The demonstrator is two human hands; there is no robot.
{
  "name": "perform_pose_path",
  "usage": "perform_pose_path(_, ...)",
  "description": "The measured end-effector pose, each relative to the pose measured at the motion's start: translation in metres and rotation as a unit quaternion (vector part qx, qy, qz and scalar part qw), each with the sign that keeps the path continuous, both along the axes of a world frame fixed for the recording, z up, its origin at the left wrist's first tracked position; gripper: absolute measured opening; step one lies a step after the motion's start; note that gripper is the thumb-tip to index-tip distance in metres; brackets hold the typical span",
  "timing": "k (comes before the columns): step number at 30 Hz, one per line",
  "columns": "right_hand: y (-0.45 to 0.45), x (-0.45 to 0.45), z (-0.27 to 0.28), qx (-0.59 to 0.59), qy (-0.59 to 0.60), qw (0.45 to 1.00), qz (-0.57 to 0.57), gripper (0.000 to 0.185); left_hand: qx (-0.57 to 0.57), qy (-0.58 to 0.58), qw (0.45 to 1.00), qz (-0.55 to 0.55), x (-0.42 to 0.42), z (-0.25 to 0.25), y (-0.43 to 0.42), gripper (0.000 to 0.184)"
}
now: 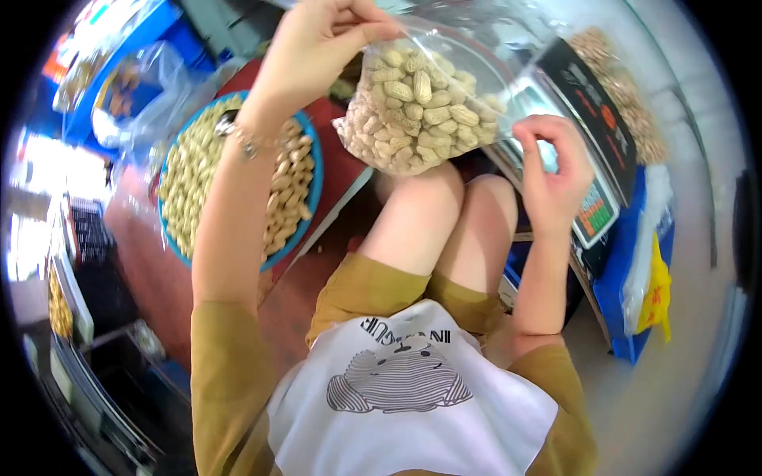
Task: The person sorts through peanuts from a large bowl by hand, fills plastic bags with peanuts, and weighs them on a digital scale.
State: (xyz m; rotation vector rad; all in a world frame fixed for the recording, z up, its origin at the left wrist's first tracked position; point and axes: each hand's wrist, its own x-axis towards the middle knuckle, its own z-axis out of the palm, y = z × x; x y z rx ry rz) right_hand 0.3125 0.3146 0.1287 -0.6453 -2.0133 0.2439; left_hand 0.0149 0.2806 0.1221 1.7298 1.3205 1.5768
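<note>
A clear plastic bag [432,107] filled with unshelled peanuts hangs between my two hands, above my knees. My left hand [337,28] pinches its upper left corner. At the opposite corner, my right hand [552,166] grips the bag's edge between thumb and forefinger. Peanuts fill the lower part, while the upper right part of the film is stretched and see-through. Below my left forearm stands a round blue basin [316,186] heaped with peanuts; the forearm covers part of it.
A weighing scale [594,218] with lit displays sits right of my right hand, beside a black printed box [583,103]. Farther right lie more bagged peanuts [623,87], a blue crate [631,270] and a yellow bag [657,289]. Clear plastic bags [159,87] lie at upper left.
</note>
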Motion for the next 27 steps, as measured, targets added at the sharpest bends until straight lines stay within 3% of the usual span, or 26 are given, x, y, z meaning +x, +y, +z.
perform_pose_path(2, 0.012, 0.027, 0.033, 0.027, 0.014, 1.000, -0.003, 0.006, 0.002, -0.043, 0.999, 0.012, 0.043, 0.062, 0.001, 0.009)
perform_pose_path(4, 0.023, 0.051, 0.064, -0.004, 0.068, 0.998, -0.014, 0.005, 0.079, -0.061, 0.994, -0.046, 0.068, 0.096, 0.024, 0.008)
perform_pose_path(6, 0.032, 0.077, 0.098, -0.025, 0.064, 0.996, -0.066, 0.005, 0.104, -0.060, 0.991, -0.063, 0.093, 0.122, 0.056, 0.007)
perform_pose_path(8, 0.051, 0.104, 0.125, 0.019, 0.040, 0.996, -0.077, 0.011, 0.121, -0.052, 0.988, -0.076, 0.117, 0.134, 0.096, 0.002)
perform_pose_path(11, 0.085, 0.154, 0.160, -0.005, -0.032, 0.997, -0.071, 0.015, 0.140, -0.085, 0.980, -0.113, 0.161, 0.142, 0.145, 0.005)
perform_pose_path(13, 0.113, 0.188, 0.181, -0.086, -0.057, 0.993, -0.056, 0.065, 0.136, -0.101, 0.977, -0.126, 0.184, 0.144, 0.173, 0.004)
perform_pose_path(15, 0.128, 0.212, 0.194, -0.103, -0.064, 0.990, -0.068, 0.081, 0.159, -0.114, 0.970, -0.141, 0.204, 0.144, 0.197, 0.010)
perform_pose_path(18, 0.144, 0.217, 0.200, -0.009, -0.083, 0.988, -0.132, 0.046, 0.185, -0.086, 0.966, -0.157, 0.215, 0.141, 0.242, 0.015)
perform_pose_path(20, 0.152, 0.215, 0.197, 0.090, -0.111, 0.970, -0.199, 0.021, 0.145, -0.047, 0.983, -0.097, 0.233, 0.145, 0.236, 0.020)
perform_pose_path(25, 0.184, 0.232, 0.158, 0.073, -0.116, 0.967, -0.216, 0.025, 0.032, -0.082, 0.990, -0.109, 0.247, 0.121, 0.259, 0.020)
perform_pose_path(27, 0.192, 0.238, 0.151, 0.075, -0.080, 0.975, -0.195, 0.026, 0.050, -0.122, 0.984, -0.120, 0.249, 0.119, 0.261, 0.019)
